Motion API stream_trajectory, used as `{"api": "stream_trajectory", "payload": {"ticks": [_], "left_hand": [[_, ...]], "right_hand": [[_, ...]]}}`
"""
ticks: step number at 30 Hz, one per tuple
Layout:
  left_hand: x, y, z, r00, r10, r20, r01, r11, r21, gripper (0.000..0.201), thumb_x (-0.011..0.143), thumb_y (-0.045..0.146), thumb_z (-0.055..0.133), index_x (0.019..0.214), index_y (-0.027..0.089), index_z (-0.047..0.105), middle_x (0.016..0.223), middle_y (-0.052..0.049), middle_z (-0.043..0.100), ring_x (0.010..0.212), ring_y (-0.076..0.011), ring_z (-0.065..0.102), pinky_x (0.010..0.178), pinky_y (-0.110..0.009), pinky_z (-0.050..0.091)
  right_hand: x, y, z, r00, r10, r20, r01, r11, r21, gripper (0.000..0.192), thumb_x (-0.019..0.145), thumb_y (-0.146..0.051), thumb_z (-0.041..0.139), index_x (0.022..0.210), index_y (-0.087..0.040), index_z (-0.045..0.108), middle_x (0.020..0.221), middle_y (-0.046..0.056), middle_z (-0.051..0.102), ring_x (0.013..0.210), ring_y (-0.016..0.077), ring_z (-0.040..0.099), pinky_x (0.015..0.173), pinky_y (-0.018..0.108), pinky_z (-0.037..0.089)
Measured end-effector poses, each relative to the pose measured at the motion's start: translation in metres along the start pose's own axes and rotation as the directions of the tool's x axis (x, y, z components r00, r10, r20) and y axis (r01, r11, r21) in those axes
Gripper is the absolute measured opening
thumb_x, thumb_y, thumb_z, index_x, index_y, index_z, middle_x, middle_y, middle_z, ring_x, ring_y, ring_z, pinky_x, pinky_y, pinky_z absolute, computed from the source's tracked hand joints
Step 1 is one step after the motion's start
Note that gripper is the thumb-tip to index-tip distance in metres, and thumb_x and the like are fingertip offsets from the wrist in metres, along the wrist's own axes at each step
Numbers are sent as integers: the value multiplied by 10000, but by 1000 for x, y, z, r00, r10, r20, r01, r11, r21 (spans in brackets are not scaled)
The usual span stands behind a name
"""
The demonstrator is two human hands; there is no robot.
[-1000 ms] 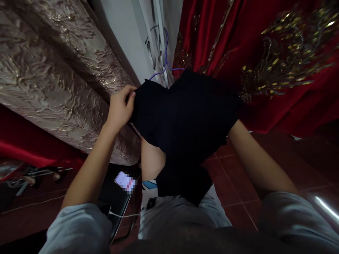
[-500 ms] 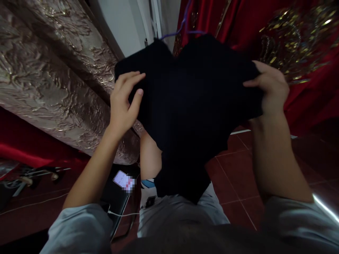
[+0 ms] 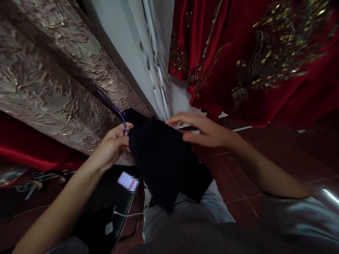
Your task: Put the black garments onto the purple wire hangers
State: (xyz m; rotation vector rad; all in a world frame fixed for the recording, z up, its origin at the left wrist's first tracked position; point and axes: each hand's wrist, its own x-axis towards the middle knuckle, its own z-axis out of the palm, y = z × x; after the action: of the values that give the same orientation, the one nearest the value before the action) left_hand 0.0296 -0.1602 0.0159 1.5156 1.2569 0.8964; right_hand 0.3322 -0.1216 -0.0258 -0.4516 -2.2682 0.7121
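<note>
Black cloth, a dark garment (image 3: 164,158), lies lengthwise from upper left down to lower right, its low end draped on the person's lap. A purple hanger (image 3: 113,107) sticks out up-left from its top. The left hand (image 3: 112,146) pinches that top corner; the right hand (image 3: 205,132) hovers spread, gripping nothing. Half a second ago both hands held the garment high and spread wide.

Person with bare forearms, wearing a short-sleeved light grey shirt (image 3: 296,215) and pale grey trousers (image 3: 185,215); no watch or rings visible.
</note>
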Motion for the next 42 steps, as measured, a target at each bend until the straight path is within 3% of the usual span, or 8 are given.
{"api": "stream_trajectory", "payload": {"ticks": [4,9,13,17,22,26,33,42], "left_hand": [[-23,-6,-22,981,-186,61,190,978,-81,209,611,155,606,726,222,446,619,40,366,489,-95,319,427,-209,288],[-34,-8,-37,994,-43,97,-6,890,455,40,748,206,536,724,226,510,674,0,482,612,-167,443,525,-257,360],[-17,-12,-59,986,135,-93,-55,807,588,68,720,203,472,704,234,531,607,10,447,543,-160,370,498,-273,256],[23,-23,-81,936,249,-249,-74,830,552,159,723,184,474,785,244,607,612,18,500,561,-157,445,546,-302,332],[58,-25,-64,625,710,-323,-429,659,618,364,884,252,624,1247,264,600,1243,-12,637,1158,-249,599,991,-463,492],[54,-29,-24,368,918,-150,-442,314,840,335,981,291,548,1310,246,598,1224,-84,650,1197,-286,582,1066,-502,447],[52,-60,23,869,470,153,-324,308,895,631,991,265,464,1614,243,363,1047,-115,720,907,-283,702,861,-436,539],[64,-87,44,730,654,-196,-414,652,636,556,1024,400,533,1541,242,404,1547,-156,514,1415,-305,522,1139,-484,477]], "right_hand": [[9,39,0,988,72,-140,-84,993,-82,527,986,-514,588,1472,-320,528,1440,75,578,1330,269,557,1123,452,475],[24,80,16,959,92,-268,-152,965,-212,874,836,-590,745,1576,-283,397,1647,129,340,1531,361,320,1251,566,305],[26,90,3,963,247,-109,-239,968,83,436,918,-631,627,998,-211,713,1028,70,710,988,234,660,895,396,552],[41,90,-27,907,409,-97,-335,843,421,506,813,-697,720,818,-195,654,767,18,651,704,144,591,635,286,495],[88,97,-72,681,450,-578,-215,877,429,639,740,-848,677,915,-240,580,878,25,668,857,167,611,783,331,549],[78,106,-82,579,386,-718,-182,920,348,686,793,-895,547,1024,-250,565,1014,55,699,1002,187,608,896,368,527],[7,121,-31,457,327,-827,-252,939,232,618,910,-828,415,1096,-262,577,1031,78,692,1070,261,667,805,400,537],[32,128,-32,418,320,-850,-255,940,229,699,930,-844,325,1249,-271,567,1230,95,673,1160,257,630,923,410,535]]}}
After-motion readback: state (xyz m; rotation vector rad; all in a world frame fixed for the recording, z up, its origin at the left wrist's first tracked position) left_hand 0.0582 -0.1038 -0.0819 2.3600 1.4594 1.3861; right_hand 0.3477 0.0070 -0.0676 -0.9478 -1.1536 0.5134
